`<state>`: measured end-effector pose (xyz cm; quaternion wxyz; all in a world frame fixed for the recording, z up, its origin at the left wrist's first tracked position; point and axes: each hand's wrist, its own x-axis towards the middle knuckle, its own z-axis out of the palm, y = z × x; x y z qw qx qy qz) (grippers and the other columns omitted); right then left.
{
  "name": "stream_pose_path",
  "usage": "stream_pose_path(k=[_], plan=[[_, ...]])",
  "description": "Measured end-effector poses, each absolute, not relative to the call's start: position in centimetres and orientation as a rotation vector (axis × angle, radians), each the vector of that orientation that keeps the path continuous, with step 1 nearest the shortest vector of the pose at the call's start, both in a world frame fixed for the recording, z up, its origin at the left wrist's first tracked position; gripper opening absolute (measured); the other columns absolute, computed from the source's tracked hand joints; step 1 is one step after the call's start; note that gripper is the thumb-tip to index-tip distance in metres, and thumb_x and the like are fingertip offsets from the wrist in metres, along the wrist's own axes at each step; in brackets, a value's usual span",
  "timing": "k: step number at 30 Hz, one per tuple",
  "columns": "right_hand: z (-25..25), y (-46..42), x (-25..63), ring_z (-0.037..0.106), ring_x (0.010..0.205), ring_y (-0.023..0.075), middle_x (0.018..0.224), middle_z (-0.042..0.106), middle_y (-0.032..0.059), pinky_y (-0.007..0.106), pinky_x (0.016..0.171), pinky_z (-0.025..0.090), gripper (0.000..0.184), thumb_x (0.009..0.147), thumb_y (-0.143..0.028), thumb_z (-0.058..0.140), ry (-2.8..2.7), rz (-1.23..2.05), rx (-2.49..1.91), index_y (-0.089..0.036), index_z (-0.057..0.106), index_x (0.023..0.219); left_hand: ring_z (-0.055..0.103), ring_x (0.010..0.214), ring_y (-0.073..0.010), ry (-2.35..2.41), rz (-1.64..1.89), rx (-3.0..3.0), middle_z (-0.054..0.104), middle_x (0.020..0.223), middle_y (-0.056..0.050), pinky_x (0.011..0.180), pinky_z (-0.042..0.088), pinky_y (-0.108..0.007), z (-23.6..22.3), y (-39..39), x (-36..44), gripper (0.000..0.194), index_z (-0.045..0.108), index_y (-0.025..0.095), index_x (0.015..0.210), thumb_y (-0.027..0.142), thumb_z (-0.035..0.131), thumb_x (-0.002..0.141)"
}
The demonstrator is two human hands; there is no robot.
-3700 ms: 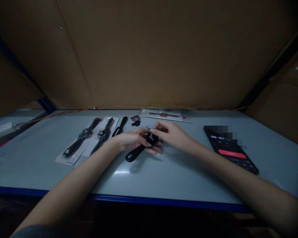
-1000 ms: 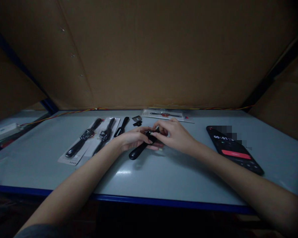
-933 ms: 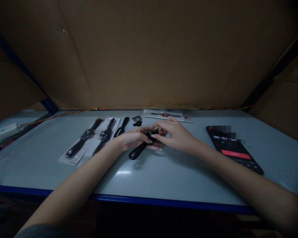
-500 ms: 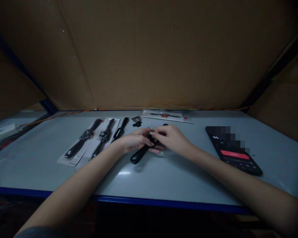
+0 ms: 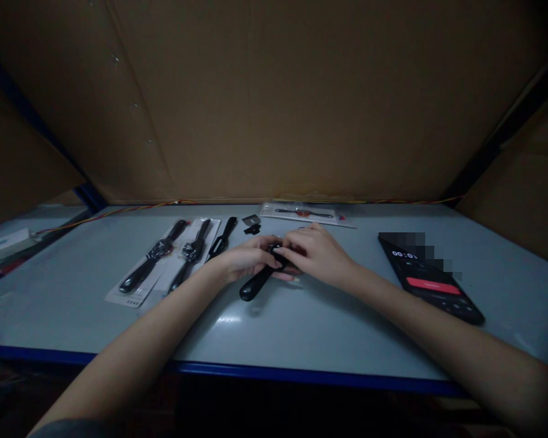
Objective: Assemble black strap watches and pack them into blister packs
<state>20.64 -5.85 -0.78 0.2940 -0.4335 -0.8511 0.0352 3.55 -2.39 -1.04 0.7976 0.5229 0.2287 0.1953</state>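
A black spokeshave (image 5: pixel 256 286) is held over the tabletop, one rounded handle slanting toward the near left. My left hand (image 5: pixel 246 258) is closed around its middle, thumb on top. At the same middle part, the fingers of my right hand (image 5: pixel 318 254) are bent and pinched against the spokeshave; they cover its far handle and any small part there. Just beyond my left hand lies another black spokeshave body (image 5: pixel 223 236) without packaging. A flat metal blade (image 5: pixel 251 220) and a small black clamp piece (image 5: pixel 252 229) lie behind the hands.
Two packaged spokeshaves (image 5: pixel 153 258) (image 5: pixel 190 252) lie on cards at the left. Another spokeshave package (image 5: pixel 308 214) is by the cardboard back wall (image 5: pixel 274 109). A phone (image 5: pixel 432 283) showing a timer lies right. Red and yellow wires (image 5: pixel 119 225) run along the back. The table has a blue front edge (image 5: pixel 265 370).
My right hand has turned slightly and its knuckles have risen over the spokeshave's middle, covering the far handle tip. My left hand and the spokeshave stay nearly in place.
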Motion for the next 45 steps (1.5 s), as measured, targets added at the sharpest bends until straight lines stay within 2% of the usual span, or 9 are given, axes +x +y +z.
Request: stream_pose_path(k=[6,11,16,23,26,30,34,38,45], plan=[[-1.2,-5.6,20.4,0.044,0.053,0.0113,0.056,0.05,-0.0021,0.024,0.051,0.029,0.024,0.084,-0.031,0.045,-2.025,0.655,-1.186,-0.017,0.055,0.066,0.066,0.086,-0.0231,0.546,0.435,1.108,0.062,0.098,-0.012,0.081,0.052,-0.039,-0.7,-2.5,3.6,0.052,0.048,0.008,0.108,-0.008,0.051,0.059],[-0.3,-5.5,21.3,0.047,0.056,0.0126,0.06,0.055,-0.0034,0.027,0.062,0.032,0.014,0.075,-0.027,0.059,-2.149,0.307,-1.134,-0.02,0.057,0.087,0.066,0.086,-0.0221,0.529,0.44,1.101,0.062,0.096,-0.011,0.083,0.051,-0.039,-0.9,-2.2,3.4,0.049,0.048,0.009,0.106,-0.007,0.052,0.061],[-0.4,-5.8,20.9,0.05,0.061,0.0129,0.063,0.057,-0.0022,0.031,0.071,0.029,0.017,0.081,-0.03,0.054,-2.263,0.054,-1.151,-0.019,0.052,0.068,0.065,0.088,-0.0231,0.529,0.436,1.136,0.063,0.099,-0.011,0.083,0.051,-0.039,-0.8,-2.7,3.6,0.047,0.05,0.009,0.103,-0.007,0.052,0.059],[-1.6,-5.7,19.8,0.044,0.05,0.0116,0.053,0.05,-0.0017,0.024,0.049,0.027,0.032,0.085,-0.038,0.044,-2.002,0.573,-1.349,-0.019,0.051,0.06,0.065,0.089,-0.0236,0.581,0.449,1.119,0.062,0.105,-0.013,0.083,0.051,-0.041,-0.7,-3.0,3.9,0.057,0.047,0.009,0.112,-0.008,0.052,0.058],[-1.1,-5.7,20.3,0.046,0.052,0.0122,0.055,0.052,-0.0024,0.025,0.051,0.029,0.022,0.08,-0.039,0.053,-2.03,0.465,-1.32,-0.019,0.056,0.073,0.065,0.09,-0.0241,0.547,0.446,1.129,0.061,0.106,-0.014,0.085,0.049,-0.042,-0.8,-2.7,3.7,0.053,0.048,0.009,0.11,-0.007,0.052,0.059],[0.1,-6.0,21.3,0.052,0.062,0.0136,0.066,0.059,-0.0022,0.03,0.068,0.032,0.016,0.078,-0.028,0.058,-2.274,0.159,-1.126,-0.021,0.058,0.092,0.065,0.088,-0.0224,0.547,0.461,1.127,0.06,0.104,-0.013,0.086,0.049,-0.041,-0.8,-2.5,3.5,0.047,0.049,0.009,0.104,-0.007,0.052,0.06],[0.3,-5.9,21.5,0.055,0.073,0.0151,0.074,0.062,0.0002,0.032,0.076,0.029,0.009,0.084,-0.027,0.052,-2.386,0.015,-1.066,-0.02,0.058,0.085,0.065,0.088,-0.0223,0.526,0.424,1.122,0.06,0.102,-0.012,0.085,0.049,-0.04,-0.8,-2.6,3.5,0.043,0.048,0.009,0.102,-0.006,0.052,0.062],[-0.6,-5.7,21.0,0.051,0.066,0.014,0.064,0.058,-0.0002,0.03,0.07,0.028,0.025,0.087,-0.03,0.047,-2.345,-0.044,-1.121,-0.018,0.053,0.066,0.065,0.091,-0.024,0.489,0.388,1.151,0.061,0.102,-0.013,0.086,0.049,-0.042,-0.9,-2.7,3.6,0.049,0.047,0.009,0.109,-0.006,0.051,0.062],[-1.7,-5.6,20.0,0.044,0.052,0.0116,0.052,0.047,-0.0022,0.025,0.05,0.025,0.025,0.081,-0.024,0.043,-2.02,0.539,-1.375,-0.018,0.052,0.059,0.066,0.088,-0.0235,0.563,0.411,1.128,0.061,0.101,-0.014,0.083,0.051,-0.04,-0.5,-3.3,4.0,0.057,0.045,0.008,0.115,-0.009,0.049,0.06]])
